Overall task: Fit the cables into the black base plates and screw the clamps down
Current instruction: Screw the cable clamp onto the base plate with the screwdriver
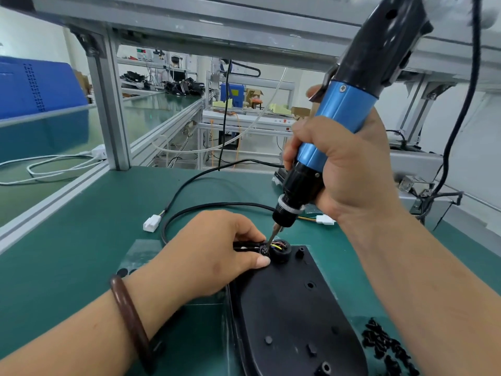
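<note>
The green mat-covered surface (pixel 81 253) carries the black oval plastic base plate (pixel 292 308), with both hands at its far end. The right hand (pixel 347 169) has its fingers wrapped round the blue-and-black electric screwdriver (pixel 341 115), whose bit tip is down at the small black clamp (pixel 261 249). The left hand (pixel 214 248) pinches the black cable (pixel 206 206) between thumb and fingers just beside the bit, where it enters the plate.

This looks like the clamp-screwing step. The driver leans to the right, so I judge it should stand more in line with the screw. Steady downward pressure would help stop the bit jumping out. The left thumb is close enough to be nicked if it slips. The cable should lie flat in its channel before the clamp tightens.

As for containers, the large blue plastic crate (pixel 35 85) at far left hides its contents. The round black socket (pixel 282 251) on the plate holds thin coloured wires. The small black screws (pixel 387 346) lie loose on the surface, in no container
</note>
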Motion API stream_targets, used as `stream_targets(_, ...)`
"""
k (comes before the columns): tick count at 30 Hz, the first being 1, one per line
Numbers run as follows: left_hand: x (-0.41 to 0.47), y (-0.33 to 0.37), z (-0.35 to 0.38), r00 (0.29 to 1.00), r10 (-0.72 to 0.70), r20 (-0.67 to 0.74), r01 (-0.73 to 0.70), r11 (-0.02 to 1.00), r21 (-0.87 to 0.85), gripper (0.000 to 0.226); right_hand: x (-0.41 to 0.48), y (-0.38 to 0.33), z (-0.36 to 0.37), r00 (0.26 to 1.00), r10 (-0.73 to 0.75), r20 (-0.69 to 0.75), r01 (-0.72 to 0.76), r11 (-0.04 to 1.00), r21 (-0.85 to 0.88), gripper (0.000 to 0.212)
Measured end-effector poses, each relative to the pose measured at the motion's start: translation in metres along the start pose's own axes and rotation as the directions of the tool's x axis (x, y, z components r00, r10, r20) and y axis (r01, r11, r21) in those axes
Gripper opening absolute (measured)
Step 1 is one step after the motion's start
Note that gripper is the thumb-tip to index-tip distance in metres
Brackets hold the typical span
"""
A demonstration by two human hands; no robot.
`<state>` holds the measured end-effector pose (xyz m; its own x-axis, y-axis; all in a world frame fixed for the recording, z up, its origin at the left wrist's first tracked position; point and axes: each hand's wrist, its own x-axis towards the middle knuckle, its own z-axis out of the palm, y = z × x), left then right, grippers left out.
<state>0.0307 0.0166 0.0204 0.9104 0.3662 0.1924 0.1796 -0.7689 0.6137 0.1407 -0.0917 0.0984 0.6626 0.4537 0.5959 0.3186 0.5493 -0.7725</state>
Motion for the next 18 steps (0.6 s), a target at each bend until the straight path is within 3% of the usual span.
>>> stream_targets(18,0.0034,-0.0028,-0.0008,1.0,0.014,0.014,-0.014,1.0,-0.006,0.028,-0.0014,0.0026,0.001,0.999,-0.03,0.017,0.03,0.999,0.011,0.031)
